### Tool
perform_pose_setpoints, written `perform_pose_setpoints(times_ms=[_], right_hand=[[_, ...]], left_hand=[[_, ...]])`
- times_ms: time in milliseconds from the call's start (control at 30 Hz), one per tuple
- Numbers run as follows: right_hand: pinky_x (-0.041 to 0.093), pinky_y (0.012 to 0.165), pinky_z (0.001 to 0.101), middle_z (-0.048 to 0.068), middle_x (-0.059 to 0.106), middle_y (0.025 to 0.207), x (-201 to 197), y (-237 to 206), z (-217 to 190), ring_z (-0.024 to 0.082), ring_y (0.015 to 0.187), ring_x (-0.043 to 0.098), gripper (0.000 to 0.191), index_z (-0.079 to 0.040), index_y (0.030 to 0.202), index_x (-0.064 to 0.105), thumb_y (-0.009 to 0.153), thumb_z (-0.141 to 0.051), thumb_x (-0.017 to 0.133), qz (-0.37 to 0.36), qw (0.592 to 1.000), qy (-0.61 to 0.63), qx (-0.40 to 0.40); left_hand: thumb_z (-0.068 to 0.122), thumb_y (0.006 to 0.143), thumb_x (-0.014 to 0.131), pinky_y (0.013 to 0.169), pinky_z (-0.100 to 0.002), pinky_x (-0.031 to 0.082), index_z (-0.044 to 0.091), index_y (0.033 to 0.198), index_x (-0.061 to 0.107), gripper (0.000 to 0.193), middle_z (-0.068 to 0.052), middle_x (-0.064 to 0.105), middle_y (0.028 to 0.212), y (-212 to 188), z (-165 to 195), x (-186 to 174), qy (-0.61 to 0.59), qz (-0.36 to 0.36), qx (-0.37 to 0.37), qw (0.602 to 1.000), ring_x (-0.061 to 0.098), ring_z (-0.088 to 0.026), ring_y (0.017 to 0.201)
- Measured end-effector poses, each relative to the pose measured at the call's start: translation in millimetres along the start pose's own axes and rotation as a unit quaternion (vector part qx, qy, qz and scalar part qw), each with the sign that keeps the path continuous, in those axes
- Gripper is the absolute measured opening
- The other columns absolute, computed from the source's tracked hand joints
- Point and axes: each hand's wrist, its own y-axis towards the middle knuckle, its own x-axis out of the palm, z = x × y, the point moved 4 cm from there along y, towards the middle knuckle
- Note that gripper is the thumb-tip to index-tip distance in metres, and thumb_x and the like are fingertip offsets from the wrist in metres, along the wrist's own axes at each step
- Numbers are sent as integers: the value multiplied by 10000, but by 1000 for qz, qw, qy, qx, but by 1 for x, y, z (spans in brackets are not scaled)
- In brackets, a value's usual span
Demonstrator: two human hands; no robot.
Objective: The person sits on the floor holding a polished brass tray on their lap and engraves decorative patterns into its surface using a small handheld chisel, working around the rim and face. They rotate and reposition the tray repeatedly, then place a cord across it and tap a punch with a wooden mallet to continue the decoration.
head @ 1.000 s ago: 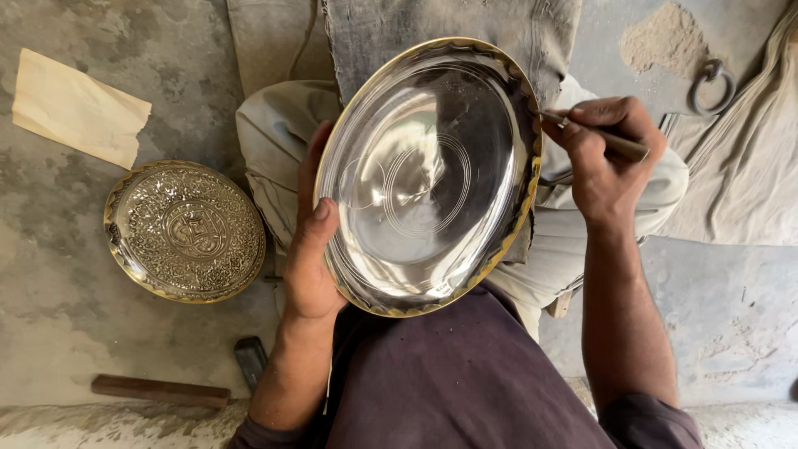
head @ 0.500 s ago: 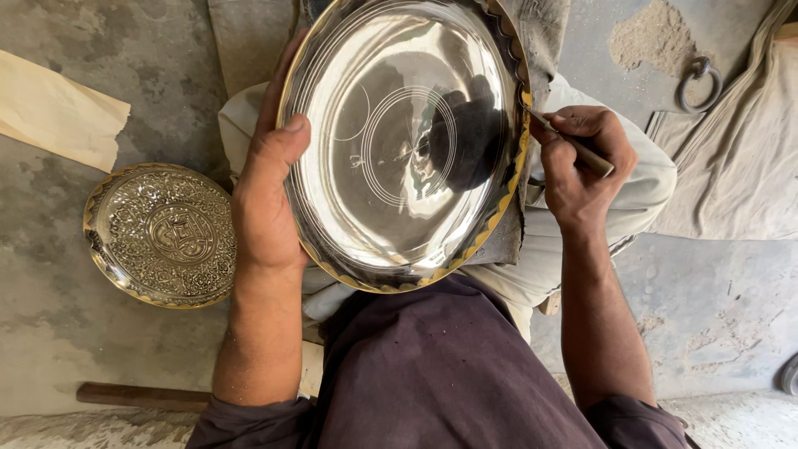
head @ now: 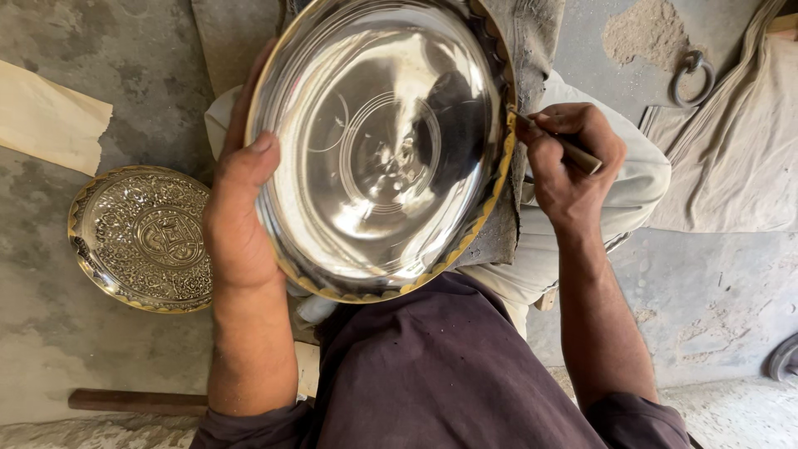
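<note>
A large shiny metal plate (head: 374, 150) with a brass-coloured rim rests tilted on my lap. My left hand (head: 241, 208) grips its left edge, thumb over the rim on the polished face. My right hand (head: 573, 162) holds a thin metal engraving tool (head: 561, 143) like a pen, its tip touching the plate's right rim. Faint engraved circles show in the middle of the plate.
A finished, ornately engraved round plate (head: 143, 239) lies on the concrete floor at the left. A pale sheet of paper (head: 50, 116) lies beyond it. A wooden stick (head: 137, 402) lies near the lower left. A metal ring (head: 692, 71) and cloth (head: 731, 158) lie at the right.
The plate has shifted up and to the left in view and turned a little under my left hand. My right hand has kept the tool at the rim.
</note>
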Motion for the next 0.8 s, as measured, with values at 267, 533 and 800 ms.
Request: perform_pose_setpoints(times_ms=[267,533,800], right_hand=[[646,846,305,179,668,1091,38,-3,-9,182,924,728,35,96,997,571,978,103,542,-24,999,34,-15],[624,874,302,180,665,1050,51,-7,-7,169,914,698,80,97,1016,578,959,105,521,-25,998,51,-8],[636,837,296,159,682,996,50,-3,-11,173,889,727,78,84,1007,576,965,94,512,-47,997,50,-24]], left_hand=[[264,1005,583,1409,-402,214,-20,1632,354,725,-170,406,1689,-23,33,-15,13,82,-19,996,346,-268,1631],[213,1023,539,1388,-377,244,-45,1631,350,687,-181,405,1699,-25,46,-18,21,98,-32,994,359,-275,1627],[338,972,670,1364,-383,273,-23,1647,324,840,-182,429,1651,-15,49,-12,9,80,-26,996,384,-269,1576]])
